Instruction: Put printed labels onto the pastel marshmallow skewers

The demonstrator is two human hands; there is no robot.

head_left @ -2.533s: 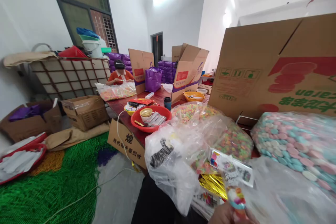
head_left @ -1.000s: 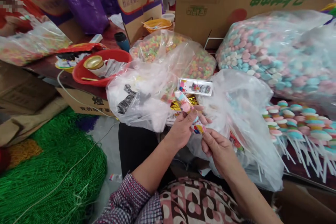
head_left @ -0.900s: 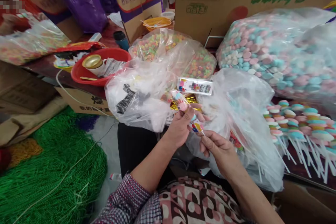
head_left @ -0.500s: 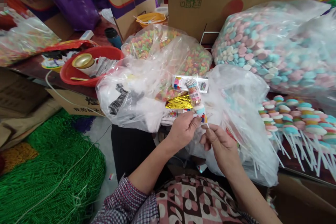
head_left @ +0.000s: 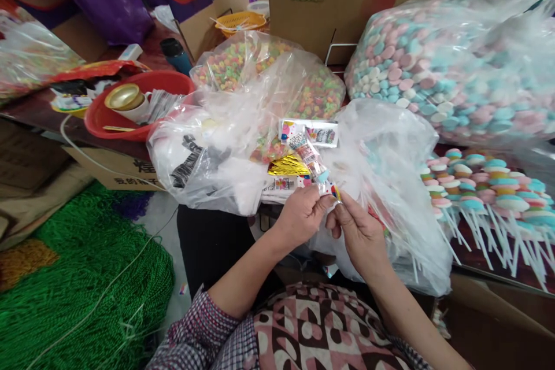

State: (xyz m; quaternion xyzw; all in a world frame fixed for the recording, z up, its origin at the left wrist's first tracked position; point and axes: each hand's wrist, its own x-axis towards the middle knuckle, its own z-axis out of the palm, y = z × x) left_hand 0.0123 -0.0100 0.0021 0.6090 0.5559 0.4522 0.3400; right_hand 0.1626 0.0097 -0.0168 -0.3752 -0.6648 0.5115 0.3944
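Fingers of the left hand (head_left: 303, 217) and the right hand (head_left: 358, 231) are pinching the lower end of a wrapped candy stick (head_left: 313, 169), over a clear bag (head_left: 390, 185) on the counter (head_left: 39, 113). Wrapper print is too blurred for reading. Lollipops (head_left: 485, 196) are lying beside, sticks cut off.

Left hand (head_left: 301, 215) and right hand (head_left: 359, 232) raised side by side, fingertips pinched together, touching, forearms angled inward

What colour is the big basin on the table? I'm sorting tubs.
Red basin, seen in the head view.
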